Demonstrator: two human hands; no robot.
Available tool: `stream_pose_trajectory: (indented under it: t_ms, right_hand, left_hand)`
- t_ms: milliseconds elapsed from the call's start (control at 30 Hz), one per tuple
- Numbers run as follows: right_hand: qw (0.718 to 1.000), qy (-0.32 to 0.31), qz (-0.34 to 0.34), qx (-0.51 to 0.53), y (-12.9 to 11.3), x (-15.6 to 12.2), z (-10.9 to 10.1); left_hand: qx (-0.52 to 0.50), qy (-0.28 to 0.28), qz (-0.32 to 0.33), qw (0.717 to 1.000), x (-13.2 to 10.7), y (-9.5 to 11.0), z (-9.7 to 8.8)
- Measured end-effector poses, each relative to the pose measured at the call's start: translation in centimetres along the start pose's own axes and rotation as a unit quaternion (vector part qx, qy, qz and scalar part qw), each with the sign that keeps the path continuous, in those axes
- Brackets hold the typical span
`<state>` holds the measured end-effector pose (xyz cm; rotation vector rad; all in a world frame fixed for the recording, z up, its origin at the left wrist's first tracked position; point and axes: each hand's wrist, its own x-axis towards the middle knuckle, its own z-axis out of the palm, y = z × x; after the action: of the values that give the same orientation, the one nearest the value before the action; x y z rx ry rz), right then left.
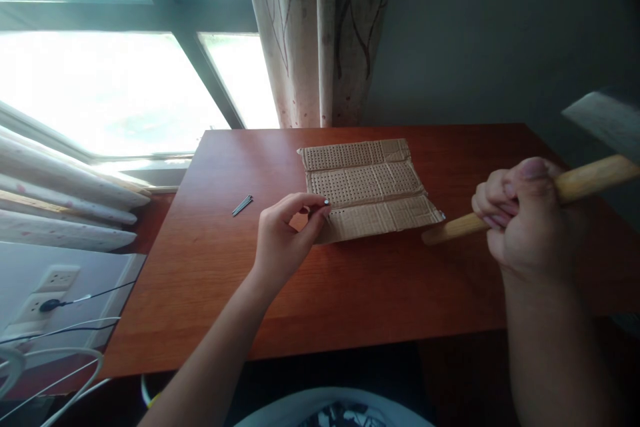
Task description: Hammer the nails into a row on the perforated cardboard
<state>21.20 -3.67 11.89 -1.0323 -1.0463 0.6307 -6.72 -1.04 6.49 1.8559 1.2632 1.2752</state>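
Observation:
My left hand (285, 233) pinches a small nail (326, 202) between thumb and fingertips, its head showing, at the near left corner of a flat piece of cardboard (367, 187) full of small holes. My right hand (520, 213) is closed round the wooden handle of a hammer (590, 177), raised to the right of the cardboard; the hammer's grey metal head (607, 117) is up near the right edge of the view. The cardboard lies on a reddish-brown wooden table (225, 280).
A few loose nails (243, 205) lie on the table left of my left hand. Behind the table are a window (100, 80) and a patterned curtain (320, 33). At the lower left a wall socket (47, 290) with cables sits beside the table.

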Motion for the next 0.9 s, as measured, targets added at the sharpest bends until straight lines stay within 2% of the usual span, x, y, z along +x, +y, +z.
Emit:
stream_pose_trajectory:
  t_ms: [300,667,800,900]
  right_hand:
    - [1.0,-0.004,0.006,0.018,-0.09,-0.11,0.23]
    - [1.0,-0.014,0.005,0.011,0.13,-0.24,-0.06]
    - [0.999,-0.04,0.012,-0.003,0.12,-0.13,-0.2]
    - [0.995,-0.076,0.058,-0.018,-0.25,-0.19,-0.28]
  left_hand:
    - [0.014,0.019,0.006,1.0,-0.08,0.33,0.28]
    - [0.016,0.013,-0.005,1.0,-0.22,0.24,0.36]
    - [0.011,0.008,-0.01,1.0,-0.13,0.35,0.46]
    - [0.006,0.007,-0.016,1.0,-0.11,0.31,0.57]
